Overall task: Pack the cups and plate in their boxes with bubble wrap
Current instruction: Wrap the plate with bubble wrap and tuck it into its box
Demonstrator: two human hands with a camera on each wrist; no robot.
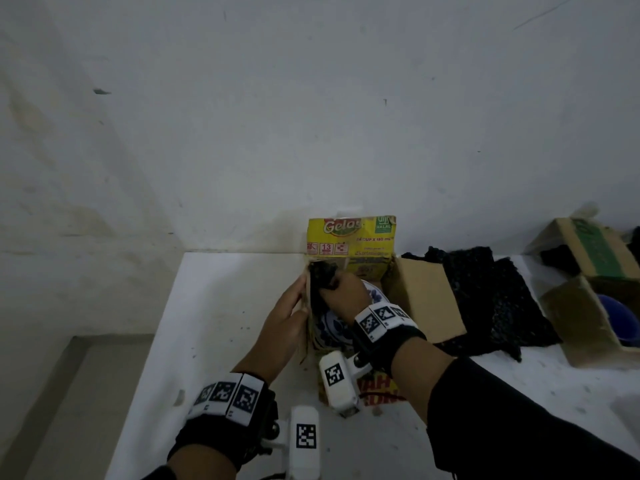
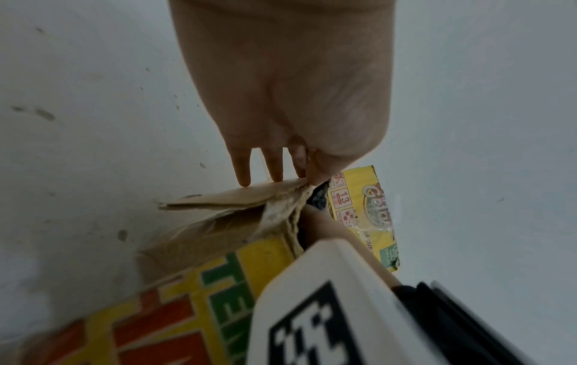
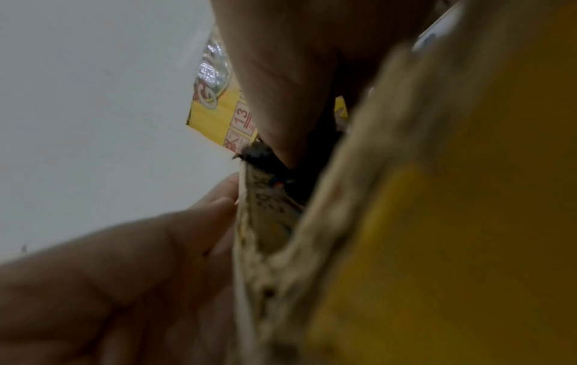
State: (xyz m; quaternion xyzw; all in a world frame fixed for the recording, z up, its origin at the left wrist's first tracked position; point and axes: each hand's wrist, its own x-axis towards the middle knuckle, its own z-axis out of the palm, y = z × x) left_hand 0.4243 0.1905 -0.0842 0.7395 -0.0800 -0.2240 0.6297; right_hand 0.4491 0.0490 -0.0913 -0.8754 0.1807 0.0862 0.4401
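An open yellow cardboard box (image 1: 351, 237) stands on the white table against the wall. A blue-and-white plate (image 1: 375, 295) lies inside it, partly hidden by my right wrist. My right hand (image 1: 341, 285) reaches into the box and pinches a piece of black bubble wrap (image 1: 320, 275) against the left inner wall; the right wrist view shows this black wrap (image 3: 262, 155) under my thumb. My left hand (image 1: 294, 306) holds the box's left flap (image 2: 224, 197) from outside, fingers (image 2: 245, 177) straight along it and the thumb at its top edge.
More black bubble wrap (image 1: 485, 292) lies spread on the table right of the box. A second brown box (image 1: 585, 323) at the right holds a blue cup (image 1: 620, 317). Another box (image 1: 595, 247) stands behind it. The table's left edge (image 1: 152, 341) drops to the floor.
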